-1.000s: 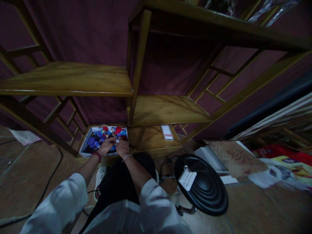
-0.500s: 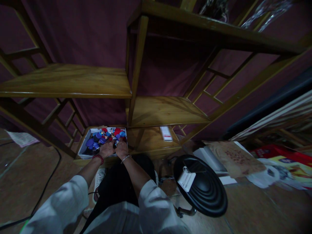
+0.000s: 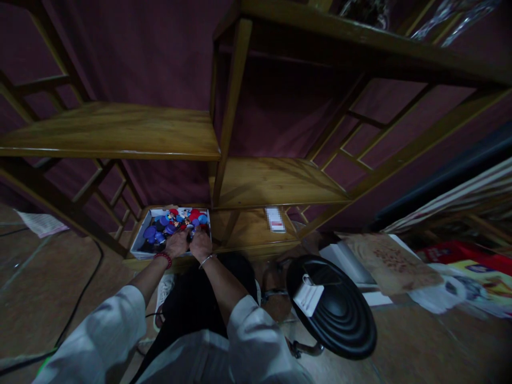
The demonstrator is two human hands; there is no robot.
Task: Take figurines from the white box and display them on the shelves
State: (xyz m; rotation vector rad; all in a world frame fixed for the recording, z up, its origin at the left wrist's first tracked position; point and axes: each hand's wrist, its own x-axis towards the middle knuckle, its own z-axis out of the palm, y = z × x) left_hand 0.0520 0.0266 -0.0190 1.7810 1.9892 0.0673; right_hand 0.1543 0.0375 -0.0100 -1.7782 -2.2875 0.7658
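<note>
A white open box [image 3: 138,241] stands on the low left shelf, filled with small round figures or trinkets [image 3: 159,237] in blue, purple, red and black. Over its front right part my left hand [image 3: 177,244], with red beads at the wrist, bends its fingers in among them. Close beside it is my right hand [image 3: 200,246], wearing a silver bangle, its fingers curled downward. The two hands' fingertips nearly meet. Something small and dark seems to lie between them, but the fingers and dim light hide what it is.
A wooden shelf unit [image 3: 108,130] rises in front of me. On its lower board lies a white card-like item [image 3: 275,220], partly pixelated. To my right stands a black round stool [image 3: 340,314] with a white tagged packet [image 3: 309,297]. Bags and cardboard [image 3: 390,264] lie beyond; a black cable [image 3: 82,298] runs at left.
The view has shifted slightly, so the shelf and stool appear a little farther right. Both hands stay together over the box, with only small finger movement.
</note>
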